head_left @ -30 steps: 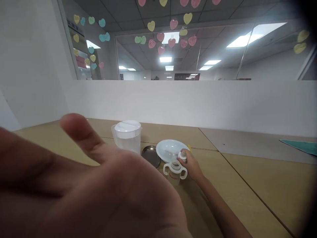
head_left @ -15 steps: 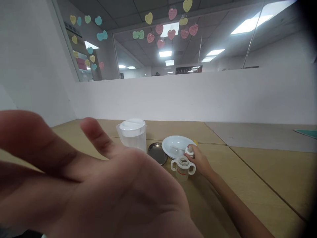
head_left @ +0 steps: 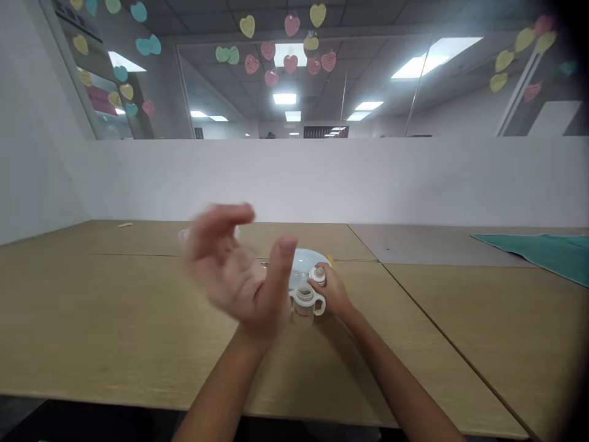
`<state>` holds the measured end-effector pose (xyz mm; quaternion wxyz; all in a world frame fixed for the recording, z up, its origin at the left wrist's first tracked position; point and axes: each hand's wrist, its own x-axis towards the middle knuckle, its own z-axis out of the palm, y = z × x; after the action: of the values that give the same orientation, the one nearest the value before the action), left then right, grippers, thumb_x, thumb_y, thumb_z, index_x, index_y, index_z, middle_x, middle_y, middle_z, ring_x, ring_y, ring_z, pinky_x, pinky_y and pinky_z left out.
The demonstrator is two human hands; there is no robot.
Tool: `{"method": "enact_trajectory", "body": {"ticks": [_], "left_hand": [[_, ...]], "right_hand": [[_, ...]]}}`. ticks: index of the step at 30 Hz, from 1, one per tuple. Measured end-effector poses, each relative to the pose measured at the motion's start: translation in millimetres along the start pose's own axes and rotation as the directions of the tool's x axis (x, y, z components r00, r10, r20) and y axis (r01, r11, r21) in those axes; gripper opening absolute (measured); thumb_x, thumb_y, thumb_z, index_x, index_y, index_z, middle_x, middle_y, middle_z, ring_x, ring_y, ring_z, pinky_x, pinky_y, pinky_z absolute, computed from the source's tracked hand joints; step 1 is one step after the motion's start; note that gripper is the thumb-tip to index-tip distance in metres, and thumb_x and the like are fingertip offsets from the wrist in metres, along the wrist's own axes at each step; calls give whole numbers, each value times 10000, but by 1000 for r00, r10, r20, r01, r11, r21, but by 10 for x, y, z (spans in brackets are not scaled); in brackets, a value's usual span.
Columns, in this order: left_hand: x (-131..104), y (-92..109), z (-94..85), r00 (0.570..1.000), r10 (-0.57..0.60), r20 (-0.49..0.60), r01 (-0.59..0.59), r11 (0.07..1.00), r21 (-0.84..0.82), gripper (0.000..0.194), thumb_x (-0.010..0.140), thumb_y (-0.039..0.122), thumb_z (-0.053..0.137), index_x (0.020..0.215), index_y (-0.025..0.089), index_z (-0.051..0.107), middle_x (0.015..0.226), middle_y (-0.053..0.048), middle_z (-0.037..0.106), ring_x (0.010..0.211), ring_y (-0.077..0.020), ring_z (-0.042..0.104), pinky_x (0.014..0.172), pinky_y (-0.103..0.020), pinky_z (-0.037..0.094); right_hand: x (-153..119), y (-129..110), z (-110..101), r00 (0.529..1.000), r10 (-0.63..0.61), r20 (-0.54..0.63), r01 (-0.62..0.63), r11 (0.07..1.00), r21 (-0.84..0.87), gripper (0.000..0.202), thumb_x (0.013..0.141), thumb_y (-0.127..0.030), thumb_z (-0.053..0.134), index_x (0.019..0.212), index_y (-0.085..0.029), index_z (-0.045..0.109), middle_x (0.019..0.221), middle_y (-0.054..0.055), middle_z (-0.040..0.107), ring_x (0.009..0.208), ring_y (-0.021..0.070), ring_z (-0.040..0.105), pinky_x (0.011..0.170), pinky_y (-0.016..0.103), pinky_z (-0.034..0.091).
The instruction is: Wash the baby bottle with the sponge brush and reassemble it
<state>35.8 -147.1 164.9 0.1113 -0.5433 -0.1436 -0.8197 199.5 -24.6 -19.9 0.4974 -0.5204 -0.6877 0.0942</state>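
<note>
My left hand (head_left: 234, 270) is raised above the table, blurred by motion, with thumb and fingers apart and nothing in it. My right hand (head_left: 335, 288) grips a white bottle lid (head_left: 318, 275) with a spout on top. Just below that lid stands a clear baby bottle (head_left: 303, 314) with two white side handles, upright and uncapped, red lettering on its front. Behind them sits a white plate (head_left: 309, 258), partly covered by both hands. A clear pitcher is almost wholly hidden behind my left hand.
The wooden table (head_left: 115, 319) has seams running across it. A green cloth (head_left: 547, 248) lies at the far right, and a small pale stick (head_left: 125, 224) at the back left. A white wall (head_left: 276, 178) with windows above closes off the back.
My left hand has moved away from the camera, out over the table, now covering the pitcher and dark tray. The view has shifted right. My right hand keeps hold of the lid.
</note>
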Motion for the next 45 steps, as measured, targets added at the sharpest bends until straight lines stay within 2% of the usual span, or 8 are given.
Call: {"method": "enact_trajectory", "body": {"ticks": [5, 9, 14, 21, 24, 30, 39, 45], "left_hand": [[-655, -805, 120, 894, -202, 401, 114, 966, 231, 124, 841, 259, 516, 909, 190, 594, 896, -30, 597, 906, -156, 551, 852, -323, 436], [-1175, -1304, -41, 781, -508, 362, 399, 853, 337, 191, 852, 316, 482, 886, 180, 611, 864, -41, 633, 845, -158, 573, 790, -297, 446], [-1412, -1583, -204, 688, -591, 422, 472, 806, 359, 214, 831, 344, 494, 875, 180, 625, 887, -41, 661, 819, -155, 586, 781, -281, 444], [-1521, -1730, -295, 574, -603, 554, 431, 797, 422, 187, 807, 274, 498, 889, 182, 638, 859, -41, 676, 790, -158, 611, 767, -289, 455], [-1543, -1746, -317, 569, -591, 571, 396, 806, 440, 194, 801, 250, 492, 907, 184, 642, 874, -47, 680, 811, -166, 615, 795, -311, 457], [-1485, -1704, -309, 609, -527, 593, 305, 846, 438, 327, 814, 302, 502, 1116, 199, 577, 1097, -75, 636, 1031, -205, 567, 918, -370, 418], [-1373, -1564, -245, 614, -515, 598, 326, 856, 401, 448, 785, 345, 560, 1207, 203, 521, 1154, -84, 617, 1037, -217, 577, 903, -366, 447], [-1402, -1557, -224, 636, -509, 580, 323, 858, 400, 451, 758, 340, 592, 1176, 181, 529, 1116, -97, 620, 1029, -227, 568, 898, -361, 435]], "right_hand": [[7, -63, -14, 999, -15, -45, 17, 999, 35, 386, 750, -393, 547, 1077, -193, 501, 1017, 65, 597, 913, 218, 559, 810, 351, 435], [36, -42, -6, 998, -45, -47, 49, 996, 74, 328, 734, -322, 547, 1031, -189, 507, 1023, 68, 590, 936, 216, 549, 825, 349, 434], [178, 29, 70, 992, -116, -54, 120, 990, 74, 296, 683, -188, 537, 977, -197, 511, 1007, 56, 578, 967, 200, 530, 866, 338, 412], [541, -50, 112, 898, -153, 412, 195, 979, -61, 332, 620, -211, 673, 930, -181, 561, 894, 32, 609, 826, 183, 543, 739, 283, 405], [638, -166, 102, 884, -118, 452, 165, 984, -66, 321, 626, -326, 706, 885, -189, 575, 804, -3, 604, 734, 154, 524, 654, 246, 374], [698, -355, 170, 969, -152, 193, 163, 986, -42, 329, 656, -452, 685, 801, -179, 572, 788, -4, 546, 738, 140, 491, 652, 233, 362], [616, -660, 163, 970, -191, 149, 211, 969, -126, 260, 874, -427, 448, 981, -199, 517, 904, 34, 484, 777, 154, 497, 701, 261, 377], [615, -806, 90, 963, -254, 91, 259, 964, -52, 134, 826, -310, 532, 888, -192, 549, 860, 14, 494, 788, 141, 504, 715, 241, 381]]}}
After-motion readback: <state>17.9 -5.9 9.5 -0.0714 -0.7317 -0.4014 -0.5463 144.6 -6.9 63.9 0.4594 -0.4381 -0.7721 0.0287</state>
